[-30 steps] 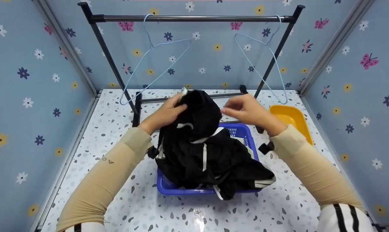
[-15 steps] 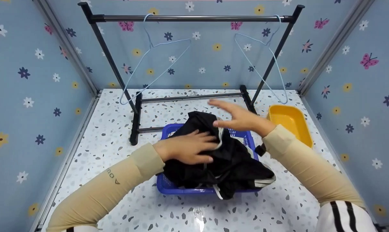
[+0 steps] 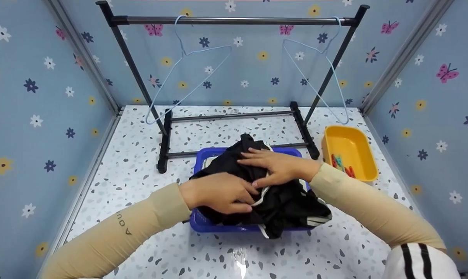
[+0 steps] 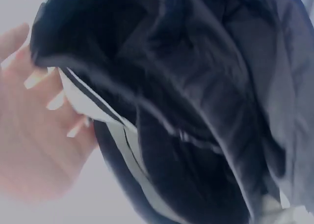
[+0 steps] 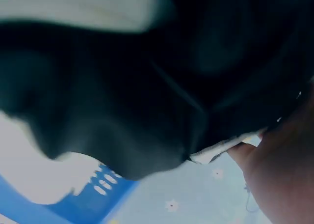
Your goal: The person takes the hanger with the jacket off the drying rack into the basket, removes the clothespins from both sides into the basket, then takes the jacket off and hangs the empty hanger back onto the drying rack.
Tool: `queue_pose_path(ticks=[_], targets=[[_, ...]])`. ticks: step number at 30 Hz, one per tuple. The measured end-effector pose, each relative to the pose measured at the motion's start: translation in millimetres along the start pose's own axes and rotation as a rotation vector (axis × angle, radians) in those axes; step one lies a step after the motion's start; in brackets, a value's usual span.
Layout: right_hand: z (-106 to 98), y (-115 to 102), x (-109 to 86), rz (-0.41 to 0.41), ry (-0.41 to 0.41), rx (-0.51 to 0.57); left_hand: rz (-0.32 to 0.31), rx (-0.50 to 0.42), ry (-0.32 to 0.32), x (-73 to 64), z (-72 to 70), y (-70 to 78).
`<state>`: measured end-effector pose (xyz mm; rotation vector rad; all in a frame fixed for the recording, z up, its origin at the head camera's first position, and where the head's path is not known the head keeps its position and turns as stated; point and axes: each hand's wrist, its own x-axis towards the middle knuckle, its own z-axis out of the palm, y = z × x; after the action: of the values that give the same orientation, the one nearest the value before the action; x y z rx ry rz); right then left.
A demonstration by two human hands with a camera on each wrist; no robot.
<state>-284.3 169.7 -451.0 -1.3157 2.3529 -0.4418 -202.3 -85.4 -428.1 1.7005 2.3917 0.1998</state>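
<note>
A crumpled black garment (image 3: 296, 201) with white trim and stripes is heaped in a blue plastic basket (image 3: 238, 228). Its striped end hangs over the basket's front right rim. My left hand (image 3: 220, 192) rests on the left side of the heap, fingers slightly bent and thumb apart. In the left wrist view its fingers lie against the dark fabric (image 4: 196, 86). From the right, my right hand (image 3: 280, 166) lies on top of the cloth with its fingers spread. Its fingertips are close to the left hand. In the right wrist view, fabric covers most of that hand.
Behind the basket stands a black clothes rack (image 3: 234, 21). Two light blue hangers, one at left (image 3: 185, 54) and one at right (image 3: 323, 52), hang from its bar. A yellow tray (image 3: 356, 151) with several clothespins (image 3: 339, 162) sits at right. Patterned walls enclose three sides.
The left hand let the lifted part of the garment down onto the heap, then slid slightly lower. My right hand came down onto the cloth from above. Clothespins in the yellow tray came into view.
</note>
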Motion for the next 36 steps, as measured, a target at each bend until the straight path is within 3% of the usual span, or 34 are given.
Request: queue_pose_path(ticks=[4,6,8,11,14,21,29,36], targets=[[10.4,1.3,-4.1,0.012,-0.032,-0.022,-0.039,0.064,0.262,-11.0,-4.0,-15.4],[14.0,1.3,-6.6,0.009,-0.045,-0.037,-0.117,0.079,0.307,-15.9,-4.5,-23.2],[16.7,0.8,-9.2,0.006,-0.069,-0.063,-0.215,0.045,0.257,-20.0,-2.9,-31.1],[19.9,-0.6,-12.7,0.002,-0.118,-0.101,-0.362,-0.069,0.094,-24.2,3.8,-41.5],[24.6,-1.3,-13.7,0.009,-0.162,-0.132,-0.446,-0.143,-0.048,-26.1,15.6,-47.5],[36.0,-0.7,-12.6,0.026,-0.213,-0.202,-0.458,-0.161,-0.207,-20.9,40.7,-49.4],[41.5,-0.5,-4.7,0.091,-0.316,-0.169,-0.489,0.024,-0.344,-2.2,53.5,-51.0],[52.4,-4.9,8.3,0.17,-0.403,-0.286,-0.541,0.115,-0.475,12.8,62.1,-48.6]])
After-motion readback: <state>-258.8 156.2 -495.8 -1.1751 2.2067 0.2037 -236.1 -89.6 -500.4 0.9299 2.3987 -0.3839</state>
